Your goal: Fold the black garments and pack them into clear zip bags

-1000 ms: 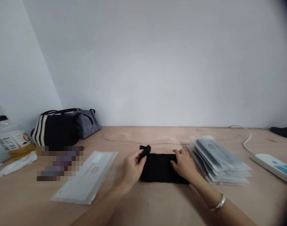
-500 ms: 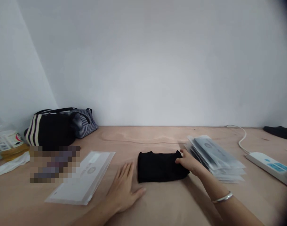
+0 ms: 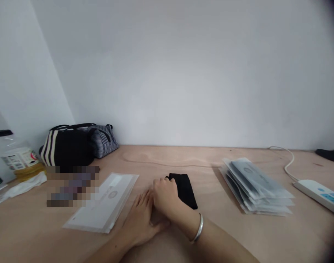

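Observation:
A black cloth (image 3: 185, 190), folded over into a narrower shape, lies on the wooden table (image 3: 211, 233). My right hand (image 3: 167, 193), with a silver bangle on its wrist, has its fingers curled on the cloth's left part and covers much of it. Flat on the table, my left hand (image 3: 142, 219) touches my right hand, its fingers spread. Left of my hands lies a flat translucent zip bag (image 3: 103, 204) with a round printed mark. Several similar bags with dark contents form a stack (image 3: 254, 182) on the right.
A black bag with cream stripes (image 3: 71, 148) and a striped bag (image 3: 103, 140) stand at the back left, near a bottle of yellow liquid (image 3: 21, 160) and white tissue (image 3: 24, 188). A white power strip (image 3: 320, 193) with its cable lies far right.
My right hand has moved left, folding the cloth's right side over to the left. My left hand has stayed nearly in place. The whole view has shifted slightly.

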`<state>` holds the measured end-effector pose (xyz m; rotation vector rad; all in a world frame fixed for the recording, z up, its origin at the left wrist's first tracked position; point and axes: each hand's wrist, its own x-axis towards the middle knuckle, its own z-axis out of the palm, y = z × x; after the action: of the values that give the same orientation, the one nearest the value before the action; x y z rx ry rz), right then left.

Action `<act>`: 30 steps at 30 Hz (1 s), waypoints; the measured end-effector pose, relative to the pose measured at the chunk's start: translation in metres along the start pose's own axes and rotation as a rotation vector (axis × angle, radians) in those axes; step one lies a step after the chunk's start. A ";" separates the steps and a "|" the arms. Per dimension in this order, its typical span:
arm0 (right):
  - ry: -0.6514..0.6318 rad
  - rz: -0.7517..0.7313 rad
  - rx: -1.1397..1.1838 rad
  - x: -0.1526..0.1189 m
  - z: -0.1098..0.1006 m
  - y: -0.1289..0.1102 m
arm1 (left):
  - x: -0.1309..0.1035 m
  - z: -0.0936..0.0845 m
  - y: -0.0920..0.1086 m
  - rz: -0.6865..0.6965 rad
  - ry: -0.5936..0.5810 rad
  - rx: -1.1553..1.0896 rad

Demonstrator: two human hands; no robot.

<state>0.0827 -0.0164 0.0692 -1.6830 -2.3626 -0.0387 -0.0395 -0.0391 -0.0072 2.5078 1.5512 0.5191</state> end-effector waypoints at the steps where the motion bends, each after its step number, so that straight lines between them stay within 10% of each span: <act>1: 0.026 -0.051 0.018 -0.002 -0.001 0.002 | 0.000 0.000 0.000 0.000 -0.005 0.011; 5: 0.221 0.095 0.071 -0.008 -0.013 0.056 | 0.000 -0.002 0.002 -0.044 -0.127 0.076; 9: 0.130 0.210 0.092 -0.016 -0.007 0.097 | 0.000 -0.003 0.003 -0.042 -0.166 0.077; 17: -0.097 0.226 0.103 -0.017 0.040 0.024 | 0.002 0.003 -0.001 -0.053 -0.138 0.073; 25: -0.276 -0.470 0.266 -0.039 0.013 0.092 | 0.003 0.000 0.002 0.003 0.033 -0.002; 30: -0.088 -0.257 0.204 -0.058 0.006 0.126 | 0.030 -0.015 0.022 0.298 -0.003 -0.036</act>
<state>0.2176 -0.0268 0.0361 -1.3081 -2.5342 0.2283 -0.0147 -0.0234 0.0192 2.7244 1.1596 0.5742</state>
